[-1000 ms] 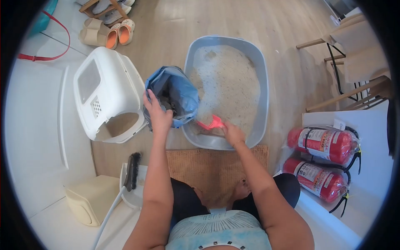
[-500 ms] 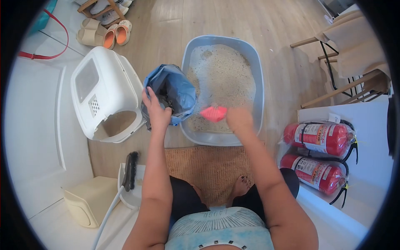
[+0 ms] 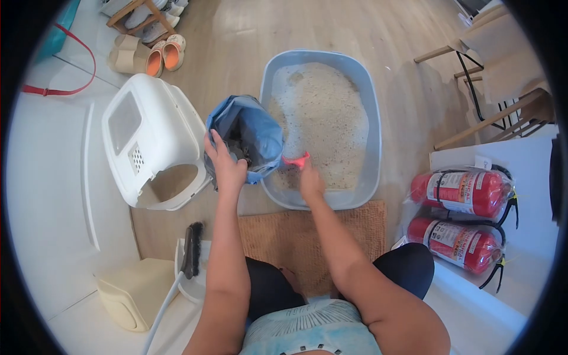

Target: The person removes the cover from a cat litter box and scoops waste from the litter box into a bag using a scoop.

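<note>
My left hand (image 3: 226, 163) grips the near left rim of a blue plastic bag (image 3: 263, 133), whose mouth gapes upward. Dark clumps of waste lie inside it. Closed around the handle of a pink litter scoop (image 3: 297, 160) is my right hand (image 3: 310, 182), over the near part of the litter box. The scoop is seen nearly edge-on, its tip close to the bag's right side; I cannot tell whether they touch. Pale litter (image 3: 328, 118) covers most of the floor of the grey-blue litter box (image 3: 372, 154), with a thinner patch along its left side.
A white litter box hood (image 3: 157, 121) stands left of the bag. Below lies a brown mat (image 3: 278, 236), with a brush (image 3: 192, 251) and a cream bin (image 3: 127, 290) to its left. Two wrapped fire extinguishers (image 3: 458, 192) lie right; shoes (image 3: 173, 53) sit far left.
My right hand has moved left and slightly down, bringing the scoop toward the bag. The scoop has turned from flat to edge-on. My left hand keeps hold of the bag.
</note>
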Available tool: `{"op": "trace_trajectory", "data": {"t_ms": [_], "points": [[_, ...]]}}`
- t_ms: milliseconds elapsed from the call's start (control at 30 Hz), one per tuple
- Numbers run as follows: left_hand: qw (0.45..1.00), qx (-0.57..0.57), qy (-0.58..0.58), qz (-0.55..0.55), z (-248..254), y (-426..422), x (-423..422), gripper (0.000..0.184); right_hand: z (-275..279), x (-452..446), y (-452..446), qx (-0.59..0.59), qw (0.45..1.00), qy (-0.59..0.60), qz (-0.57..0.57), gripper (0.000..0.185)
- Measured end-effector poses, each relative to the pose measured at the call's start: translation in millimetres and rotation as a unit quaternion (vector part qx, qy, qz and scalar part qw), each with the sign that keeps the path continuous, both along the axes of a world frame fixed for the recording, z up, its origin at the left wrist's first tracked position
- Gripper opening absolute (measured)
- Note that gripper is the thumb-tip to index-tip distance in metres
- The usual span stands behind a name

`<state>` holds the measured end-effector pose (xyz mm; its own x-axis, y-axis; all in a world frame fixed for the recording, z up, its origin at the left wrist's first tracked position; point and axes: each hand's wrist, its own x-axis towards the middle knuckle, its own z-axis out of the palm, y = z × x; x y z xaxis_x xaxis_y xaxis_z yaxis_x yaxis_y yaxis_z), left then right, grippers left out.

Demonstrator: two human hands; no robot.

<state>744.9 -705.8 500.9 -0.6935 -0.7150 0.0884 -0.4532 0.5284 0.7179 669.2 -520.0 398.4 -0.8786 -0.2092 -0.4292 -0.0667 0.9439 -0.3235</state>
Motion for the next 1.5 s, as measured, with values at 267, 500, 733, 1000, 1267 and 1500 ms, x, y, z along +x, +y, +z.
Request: {"op": "trace_trajectory", "data": {"t_ms": [267,500,733,1000,1267,1500], "points": [[1.000,-0.012,-0.001,0.004,-2,2,2,0.093,38,-34,13,-0.035,0.999,-0.017,0.012,0.035],[1.000,-0.015,0.014,0.007,-3,5,0,0.094,57,-119,39,-0.033,0.994,0.029,0.098,0.035],[1.000,-0.004,0.021,0.004,-4,4,0,0.097,122,-164,57,-0.026,0.994,-0.070,0.074,0.035],[0.999,-0.028,0.023,0.003,-14,-6,0,0.098,107,-62,74,0.058,0.984,0.003,0.166,0.029],[1.000,0.009,0.024,-0.009,-9,-4,1,0.097,38,-19,28,0.027,0.993,0.043,0.104,0.033],[1.000,0.023,0.004,0.005,-5,-2,-2,0.095,-13,-30,64,-0.165,0.984,0.020,0.059,0.040]]}}
